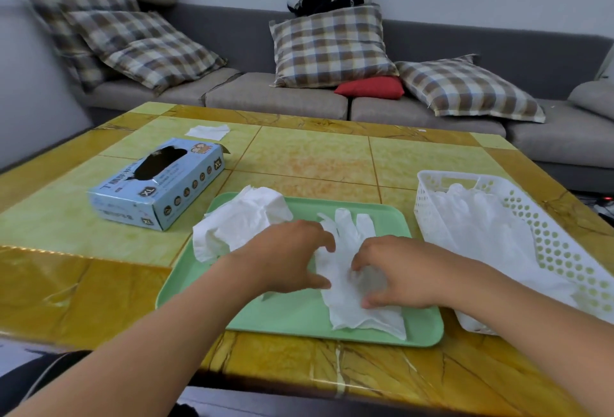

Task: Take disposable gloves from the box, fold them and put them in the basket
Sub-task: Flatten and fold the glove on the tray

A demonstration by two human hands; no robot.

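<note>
A white disposable glove [345, 303] lies flat on the green tray [292, 315], its fingers pointing away from me. My left hand [285, 258] hovers at the glove's left edge, fingers loosely bent, thumb and fingertips touching the edge. My right hand [397, 272] rests its bent fingertips and thumb on the middle of the glove, nothing pinched between them. The blue glove box [156, 184] lies to the left on the table, its dark opening facing up. The white perforated basket [564, 252] stands to the right with several white gloves [481, 230] in it.
A crumpled white sheet [239, 220] covers the tray's far left corner. A small white paper [207, 132] lies beyond the box. The yellow tiled table [315, 157] ends at a grey sofa [275, 94] with checked cushions.
</note>
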